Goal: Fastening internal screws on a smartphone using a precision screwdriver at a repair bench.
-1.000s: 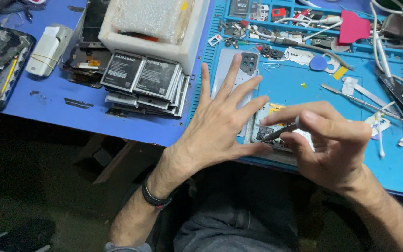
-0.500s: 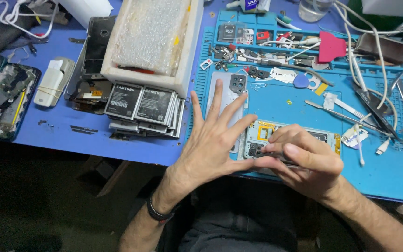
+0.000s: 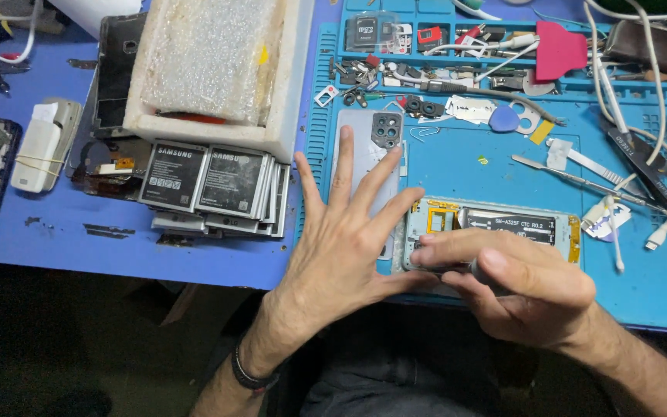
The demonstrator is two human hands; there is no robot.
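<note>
The opened phone [image 3: 496, 232] lies flat at the near edge of the blue mat [image 3: 642, 286], its long side running left to right. Its back is off: a pale frame surrounds a black battery with a white label, yellow patches show at the left end and an orange strip at the right end. Its near left corner is hidden under the hands.

The left hand [image 3: 341, 255] is spread wide, fingers fanned and pointing far, palm down; its thumb reaches right to the phone's left end. The fingers lie over the grey back cover [image 3: 364, 135], which rests just left of and beyond the phone with its camera cluster at the far end. The right hand [image 3: 526, 282] is curled narrow around a thin dark tool [image 3: 445, 269], pinched between thumb and fingertips, with the tip at the phone's near left corner; the tool is mostly hidden.

To the left, on the blue table [image 3: 117, 255], a stack of batteries [image 3: 210, 185] sits near a white foam box [image 3: 218, 69]. Tweezers [image 3: 588, 179] lie on the mat beyond the phone's right end.

Compared with half a second ago, the hands keep the same pose and the phone has not moved on the mat; the view has shifted slightly, so the mat's right edge sits further out of frame.
</note>
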